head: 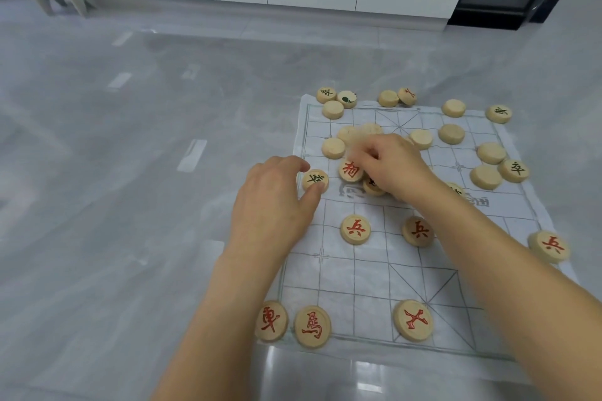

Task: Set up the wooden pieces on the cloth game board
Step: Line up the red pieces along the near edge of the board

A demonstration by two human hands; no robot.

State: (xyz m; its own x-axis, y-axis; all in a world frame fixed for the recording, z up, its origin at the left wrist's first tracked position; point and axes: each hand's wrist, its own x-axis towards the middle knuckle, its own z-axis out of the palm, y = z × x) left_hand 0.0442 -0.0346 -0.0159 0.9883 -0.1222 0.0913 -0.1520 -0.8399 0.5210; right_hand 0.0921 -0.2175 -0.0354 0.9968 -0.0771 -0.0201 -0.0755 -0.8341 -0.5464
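When lifting the green piece (314, 180), pinch by the rim, keep flat with glyph up, and set down square on a line crossing in the far half.

Head view, the only one:
- Left hand (273, 203) pinching that green piece between thumb and forefinger, at the left edge of the cloth board (368, 273), near its midline.
- Right hand (391, 166) curled over a cluster just beside a red piece (350, 170). Fingertips (368, 151) blurred; cannot tell whether gripping anything.
- Best handled one piece per hand. Flip blank-topped discs (451, 133) before placing. Press lightly to avoid rucking the cloth.
- Board spread on the floor (114, 172), long axis running away from the wearer, skewed a little rightward.
- Discs round and flat, so no long axis of their own; facing judged by glyph only.
- Red soldiers (355, 229) and near-row reds reading upright toward the wearer.
- Green glyph under the left hand tilted, partly covered.
- Many far-half discs face down, a few at or past the far edge.
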